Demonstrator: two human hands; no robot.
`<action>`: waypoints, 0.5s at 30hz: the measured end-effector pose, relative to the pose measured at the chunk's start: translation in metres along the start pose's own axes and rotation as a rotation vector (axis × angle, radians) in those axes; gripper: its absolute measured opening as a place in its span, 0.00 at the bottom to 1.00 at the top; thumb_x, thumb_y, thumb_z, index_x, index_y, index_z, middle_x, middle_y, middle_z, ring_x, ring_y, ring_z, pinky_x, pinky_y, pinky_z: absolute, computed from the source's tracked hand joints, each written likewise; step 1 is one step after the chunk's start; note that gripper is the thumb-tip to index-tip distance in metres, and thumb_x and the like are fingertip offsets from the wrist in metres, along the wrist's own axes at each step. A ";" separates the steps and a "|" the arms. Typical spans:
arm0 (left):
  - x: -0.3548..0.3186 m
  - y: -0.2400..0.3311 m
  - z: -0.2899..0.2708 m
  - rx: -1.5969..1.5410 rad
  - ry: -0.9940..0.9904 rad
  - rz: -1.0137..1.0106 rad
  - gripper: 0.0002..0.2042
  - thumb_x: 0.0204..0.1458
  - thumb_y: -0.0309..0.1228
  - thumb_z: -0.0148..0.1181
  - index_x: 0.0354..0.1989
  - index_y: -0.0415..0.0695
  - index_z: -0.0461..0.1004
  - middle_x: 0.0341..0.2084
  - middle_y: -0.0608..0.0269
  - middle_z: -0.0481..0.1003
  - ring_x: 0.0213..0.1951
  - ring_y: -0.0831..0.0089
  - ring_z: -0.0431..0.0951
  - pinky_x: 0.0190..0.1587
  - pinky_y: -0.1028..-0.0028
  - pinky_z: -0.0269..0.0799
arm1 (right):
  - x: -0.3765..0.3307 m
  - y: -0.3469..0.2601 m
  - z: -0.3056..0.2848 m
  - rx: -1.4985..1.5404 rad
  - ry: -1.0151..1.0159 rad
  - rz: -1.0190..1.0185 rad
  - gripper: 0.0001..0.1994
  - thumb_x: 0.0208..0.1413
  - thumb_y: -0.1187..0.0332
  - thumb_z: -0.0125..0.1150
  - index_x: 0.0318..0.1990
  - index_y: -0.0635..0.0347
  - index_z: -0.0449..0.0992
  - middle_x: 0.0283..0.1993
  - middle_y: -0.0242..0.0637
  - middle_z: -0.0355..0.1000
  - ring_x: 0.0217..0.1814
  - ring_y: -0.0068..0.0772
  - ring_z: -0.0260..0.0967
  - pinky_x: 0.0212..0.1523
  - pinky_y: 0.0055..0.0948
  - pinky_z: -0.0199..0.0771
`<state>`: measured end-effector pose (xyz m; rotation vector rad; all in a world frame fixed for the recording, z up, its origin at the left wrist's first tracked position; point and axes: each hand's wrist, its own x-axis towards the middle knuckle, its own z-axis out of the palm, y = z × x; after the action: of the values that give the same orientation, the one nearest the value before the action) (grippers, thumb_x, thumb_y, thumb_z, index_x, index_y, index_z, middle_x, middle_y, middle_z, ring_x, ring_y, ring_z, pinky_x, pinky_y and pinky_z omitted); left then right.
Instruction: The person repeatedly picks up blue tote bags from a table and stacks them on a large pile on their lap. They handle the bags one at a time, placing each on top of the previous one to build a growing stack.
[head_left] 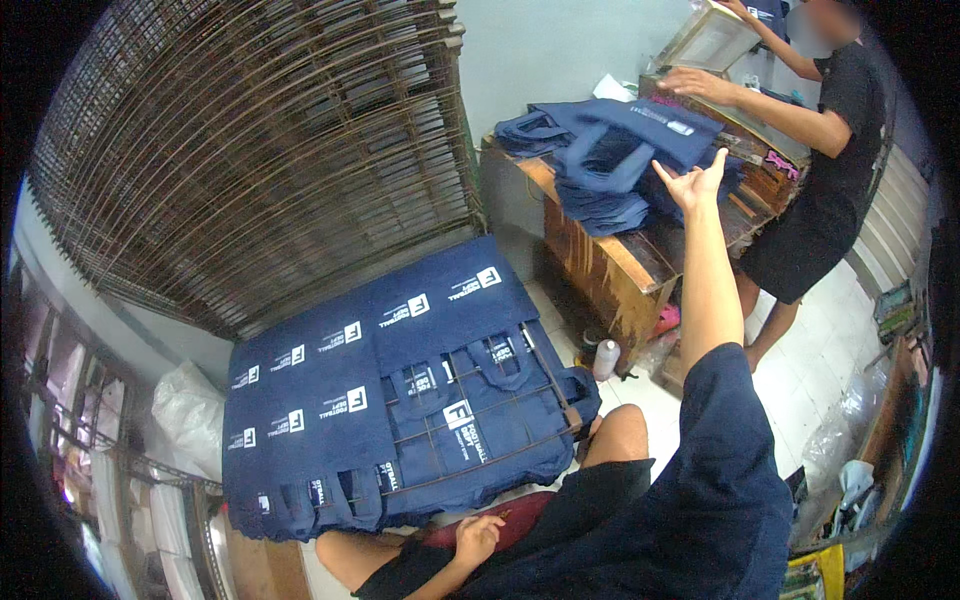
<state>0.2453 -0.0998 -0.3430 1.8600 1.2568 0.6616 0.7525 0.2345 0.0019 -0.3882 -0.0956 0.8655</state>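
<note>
My right arm stretches toward the wooden bench. My right hand is open there with its fingers spread, close to the near edge of a navy tote bag that is slightly blurred; I cannot tell whether they touch. Beneath and beside that bag lies a heap of navy bags. My left hand is over my lap, fingers curled in, with nothing visible in it. In front of me, several navy bags with white prints lie spread in rows on a wire drying rack.
Hinged wire racks stand raised behind the bags. At the right a co-worker in black stands by the wooden bench, one hand on a printing frame, the other above the bags. A white bottle stands on the floor.
</note>
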 end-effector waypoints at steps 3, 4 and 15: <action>0.010 0.013 0.002 0.150 0.165 0.203 0.10 0.38 0.17 0.53 0.26 0.48 0.75 0.16 0.67 0.73 0.26 0.68 0.74 0.35 0.69 0.65 | 0.054 0.000 -0.040 -0.258 -0.197 0.069 0.23 0.52 0.59 0.55 0.50 0.64 0.61 0.53 0.47 0.59 0.57 0.49 0.57 0.53 0.50 0.67; 0.010 0.015 0.002 0.129 0.185 0.197 0.09 0.40 0.18 0.53 0.25 0.48 0.75 0.16 0.67 0.73 0.23 0.68 0.73 0.36 0.68 0.65 | 0.063 0.012 -0.041 -0.382 -0.178 0.058 0.15 0.53 0.66 0.55 0.45 0.64 0.65 0.49 0.45 0.62 0.53 0.46 0.61 0.50 0.47 0.71; 0.075 0.117 -0.010 -1.045 -0.269 -0.137 0.32 0.56 0.39 0.54 0.66 0.47 0.48 0.57 0.55 0.61 0.57 0.66 0.63 0.58 0.65 0.60 | -0.158 -0.008 0.010 -0.793 -0.635 0.024 0.23 0.48 0.72 0.56 0.54 0.51 0.63 0.49 0.26 0.63 0.50 0.19 0.58 0.48 0.23 0.58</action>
<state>0.3268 -0.0516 -0.2413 0.9371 0.6307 0.7560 0.6530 0.1129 0.0260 -0.8386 -1.0447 0.9257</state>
